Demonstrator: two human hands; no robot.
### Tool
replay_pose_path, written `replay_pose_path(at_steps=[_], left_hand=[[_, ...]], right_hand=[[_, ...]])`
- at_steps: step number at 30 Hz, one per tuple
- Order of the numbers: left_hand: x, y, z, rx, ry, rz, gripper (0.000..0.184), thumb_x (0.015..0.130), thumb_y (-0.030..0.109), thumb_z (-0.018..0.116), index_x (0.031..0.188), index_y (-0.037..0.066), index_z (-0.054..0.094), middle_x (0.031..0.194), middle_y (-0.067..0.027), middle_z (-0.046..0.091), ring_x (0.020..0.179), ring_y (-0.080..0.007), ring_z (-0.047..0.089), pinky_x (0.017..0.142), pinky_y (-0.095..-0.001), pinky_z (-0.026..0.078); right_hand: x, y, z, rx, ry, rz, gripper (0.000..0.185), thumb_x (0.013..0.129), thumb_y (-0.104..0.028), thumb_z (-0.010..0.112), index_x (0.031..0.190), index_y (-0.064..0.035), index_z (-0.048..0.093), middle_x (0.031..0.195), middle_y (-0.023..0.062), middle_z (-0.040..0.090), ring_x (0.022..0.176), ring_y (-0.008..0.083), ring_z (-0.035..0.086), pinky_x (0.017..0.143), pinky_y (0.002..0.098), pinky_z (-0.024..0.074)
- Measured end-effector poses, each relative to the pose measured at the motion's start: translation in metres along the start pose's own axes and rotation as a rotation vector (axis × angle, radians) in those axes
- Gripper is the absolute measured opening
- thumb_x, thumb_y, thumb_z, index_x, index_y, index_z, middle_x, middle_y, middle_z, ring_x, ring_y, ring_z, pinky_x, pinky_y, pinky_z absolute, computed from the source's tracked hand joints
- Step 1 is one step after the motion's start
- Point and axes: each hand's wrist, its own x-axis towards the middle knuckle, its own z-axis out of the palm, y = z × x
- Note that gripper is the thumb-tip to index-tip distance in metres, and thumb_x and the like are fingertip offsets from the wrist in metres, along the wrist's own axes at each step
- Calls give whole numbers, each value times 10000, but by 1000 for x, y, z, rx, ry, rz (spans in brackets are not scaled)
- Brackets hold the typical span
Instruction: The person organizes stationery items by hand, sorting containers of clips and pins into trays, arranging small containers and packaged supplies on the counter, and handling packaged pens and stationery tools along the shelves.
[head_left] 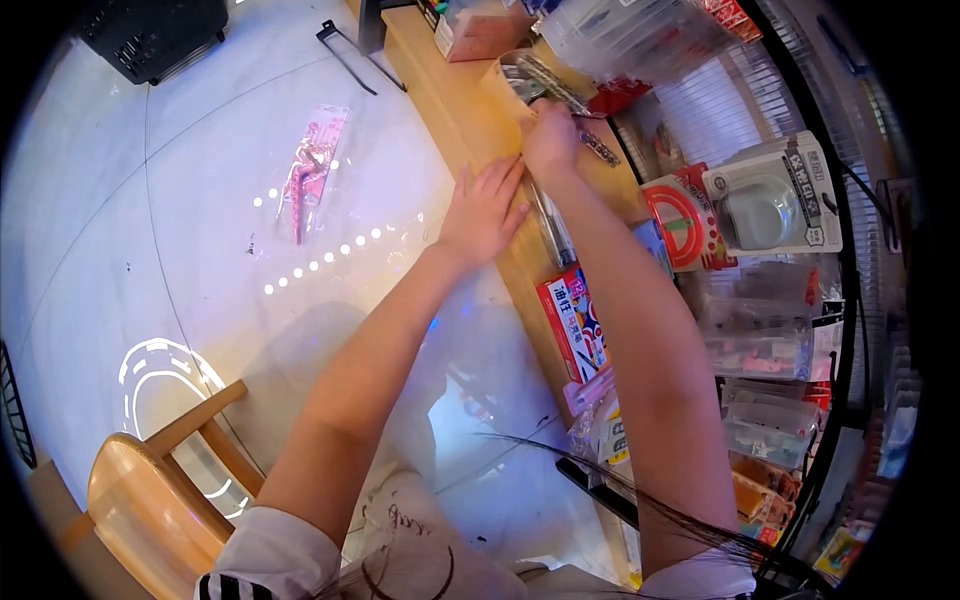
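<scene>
My left hand lies with its fingers stretched out over the front edge of the wooden shelf, and I see nothing in it. Just beyond it, my right hand is closed at the near end of a pale open box with pens inside. What its fingers hold is hidden. Beside that hand, a patterned pen-like item lies on the shelf. Under my right forearm are a clear-wrapped long pack and a red, white and blue box with Chinese lettering.
Hanging packs line the rack at right, among them a white blister pack and a red card pack. A pink package lies on the tiled floor. A wooden chair stands lower left, a black basket upper left.
</scene>
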Motion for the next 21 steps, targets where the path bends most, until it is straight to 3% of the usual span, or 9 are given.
replay_pose_path(at_steps=[2,8,11,12,15,16,19,21], left_hand=[[-7,-5,3,-144,102,-34,567,898,331,429,1366,56,266,1381,-131,314,1290,-265,307,1072,-501,152],[-53,-10,-11,-898,677,-408,561,941,335,399,1386,61,198,1389,-143,292,1237,-265,383,1000,-427,319],[-67,-10,-53,-1071,788,-486,574,941,298,416,1386,25,177,1391,-133,292,1231,-250,369,985,-377,341],[-68,-13,-59,-1054,864,-502,567,941,348,397,1371,16,235,1384,-129,312,1210,-247,397,994,-360,327],[-91,-36,-64,-1082,930,-494,558,942,382,368,1343,0,307,1348,-136,372,1194,-242,416,1005,-339,308],[-102,-31,-64,-999,932,-526,530,939,375,375,1296,-17,392,1290,-147,441,1192,-228,418,1015,-322,291],[-143,-37,-45,-1030,768,-594,556,923,415,378,1275,-15,416,1211,-116,504,1126,-195,475,962,-323,356],[-168,-25,-35,-974,702,-586,468,943,322,384,1241,-31,458,1209,-153,517,1135,-218,473,980,-321,338]], right_hand=[[-23,-6,-6,102,126,-116,165,755,-135,587,902,-62,567,963,127,544,874,357,563,744,455,456],[-75,-35,-30,339,53,-386,75,787,-116,570,835,-61,557,908,108,538,834,305,567,690,401,470],[-123,-65,-27,597,-73,-248,48,763,-84,581,803,-61,565,868,87,525,809,278,566,659,376,478],[-140,-72,-27,587,-69,-290,47,754,-71,581,796,-57,563,861,84,522,806,273,566,654,375,478],[-196,-84,-21,546,-62,-363,62,730,-37,577,790,-44,565,847,79,517,803,266,567,644,374,479],[-214,-85,-18,521,-66,-353,78,723,-28,575,800,-39,569,848,82,518,806,267,568,645,375,479],[-270,-79,-5,497,-74,-298,95,727,-9,572,821,-22,585,862,91,527,817,268,573,650,372,481],[-303,-75,-1,526,-75,-239,95,739,-3,572,830,-12,594,878,99,532,821,265,576,654,367,483]])
